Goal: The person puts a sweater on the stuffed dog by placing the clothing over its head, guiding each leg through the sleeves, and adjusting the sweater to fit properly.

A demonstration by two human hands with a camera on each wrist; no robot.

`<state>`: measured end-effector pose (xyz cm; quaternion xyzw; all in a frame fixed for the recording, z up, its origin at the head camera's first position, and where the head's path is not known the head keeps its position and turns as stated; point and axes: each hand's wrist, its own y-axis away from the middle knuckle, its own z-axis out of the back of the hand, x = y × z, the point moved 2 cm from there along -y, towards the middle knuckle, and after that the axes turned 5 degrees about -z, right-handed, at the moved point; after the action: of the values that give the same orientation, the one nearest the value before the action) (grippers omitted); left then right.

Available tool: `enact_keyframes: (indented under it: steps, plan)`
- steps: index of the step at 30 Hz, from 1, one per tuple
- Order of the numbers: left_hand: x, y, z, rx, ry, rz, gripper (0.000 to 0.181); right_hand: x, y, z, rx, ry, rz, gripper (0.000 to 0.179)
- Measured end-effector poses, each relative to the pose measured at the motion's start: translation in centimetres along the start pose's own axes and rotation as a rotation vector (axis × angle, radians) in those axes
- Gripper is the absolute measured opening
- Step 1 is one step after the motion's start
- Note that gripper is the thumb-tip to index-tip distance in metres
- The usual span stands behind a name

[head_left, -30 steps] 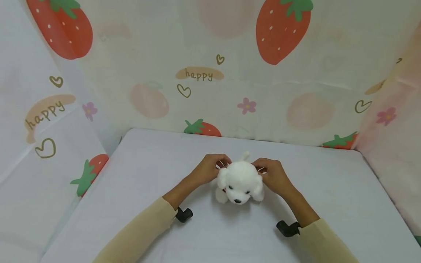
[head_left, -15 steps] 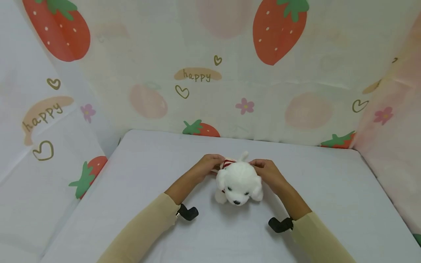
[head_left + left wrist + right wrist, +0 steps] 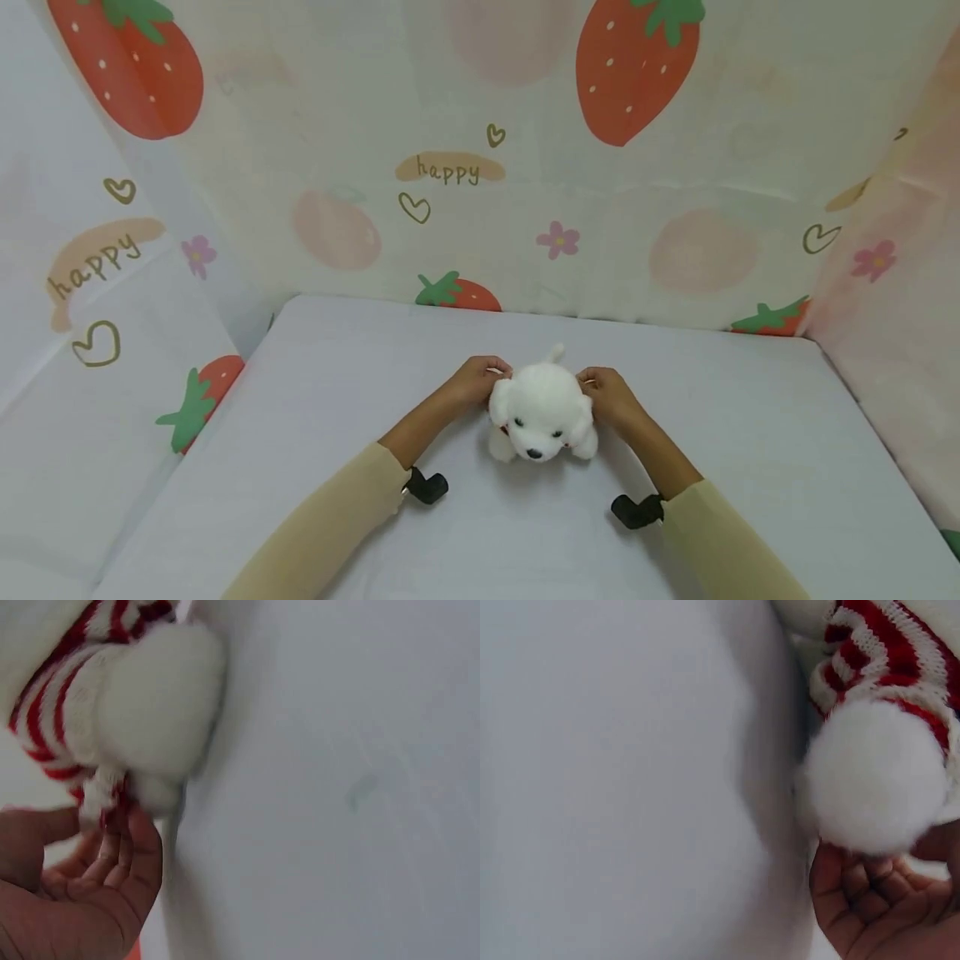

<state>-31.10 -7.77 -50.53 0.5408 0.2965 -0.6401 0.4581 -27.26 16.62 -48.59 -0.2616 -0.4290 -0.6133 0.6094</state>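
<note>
A white plush dog (image 3: 542,407) stands on the white table, its face toward me. It wears a red-and-white striped knitted sweater (image 3: 52,712), hidden in the head view apart from small red bits at the neck. My left hand (image 3: 474,382), behind the dog's left-side ear in the head view, pinches the sweater's knitted edge between thumb and fingertips. On the opposite side, my right hand (image 3: 611,396) has thumb and fingers drawn together at the dog's rear flank. A round white furry part (image 3: 877,776) partly hides those fingertips and whatever cloth they hold.
The white table (image 3: 360,358) stretches out around the dog. Behind it and at both sides hang printed sheets with strawberries (image 3: 637,75), hearts and flowers. A black wrist mount (image 3: 427,486) sticks out from the left sleeve, another black mount (image 3: 637,511) from the right.
Striped cloth showed between the left hand and the dog's head half a second ago; now the head covers it. The dog's head has tipped up slightly, and both hands have shifted a little.
</note>
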Motion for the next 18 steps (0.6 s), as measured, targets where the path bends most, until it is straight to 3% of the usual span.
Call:
enact_keyframes:
  steps: [4,7,13,16,18]
  plan:
    - [-0.5,1.0,0.7,0.138,-0.095,-0.075,0.032,-0.3,1.0,0.6,0.093,0.001,0.045,0.032]
    - [-0.9,1.4,1.0,0.186,-0.15,-0.123,0.04,-0.3,1.4,0.8,0.115,0.04,0.075,0.039]
    - [-1.0,1.4,0.9,0.116,-0.326,-0.156,0.033,-0.3,1.0,0.3,-0.014,0.237,0.113,0.023]
    - [-1.0,1.9,0.8,0.065,-0.397,-0.164,0.031,-0.2,1.4,0.5,-0.047,0.302,0.13,0.022]
    - [-1.2,2.6,0.8,0.031,-0.419,-0.202,0.03,0.1,2.1,0.9,-0.08,0.312,0.15,0.021]
